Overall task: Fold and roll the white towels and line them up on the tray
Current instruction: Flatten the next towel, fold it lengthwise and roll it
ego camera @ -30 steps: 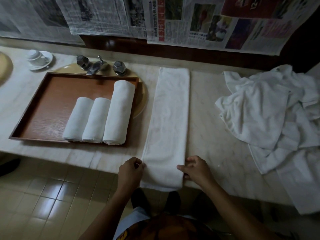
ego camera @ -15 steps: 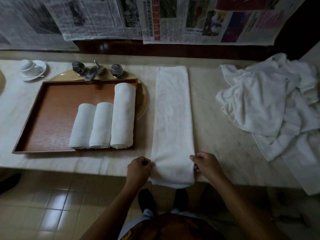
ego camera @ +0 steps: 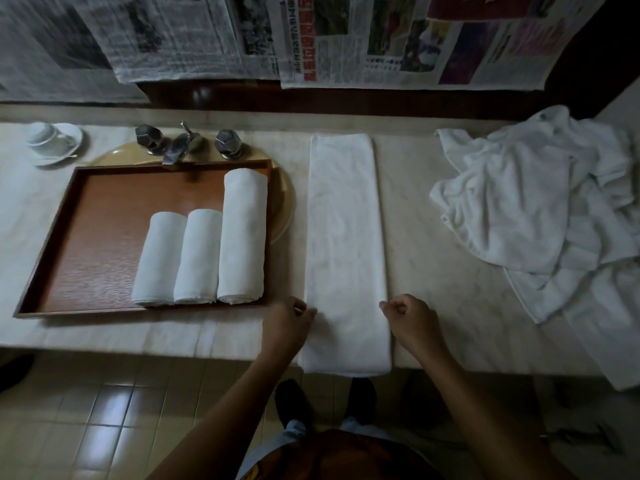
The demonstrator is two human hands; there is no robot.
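Found the folded towel (ego camera: pixel 346 244) laid as a long strip on the counter (ego camera: pixel 433 271), just right of the tray (ego camera: pixel 104 188), with its near end drooping over the front edge. Saw the left hand (ego camera: pixel 289 323) curled at the strip's left edge and the right hand (ego camera: pixel 414 323) curled at its right edge, both touching the cloth (could not make out a real pinch on either side). Counted three rolled towels (ego camera: pixel 199 256) lined up side by side on the tray. Judged the start of the roll to be the risky part. Could have dragged the overhanging end off the counter if tugged backward. Could have skewed the roll if begun unevenly from one side, or left it slack and prone to unwinding. Noted the loose towel pile (ego camera: pixel 519 209) well apart to the right, unlikely to interfere.
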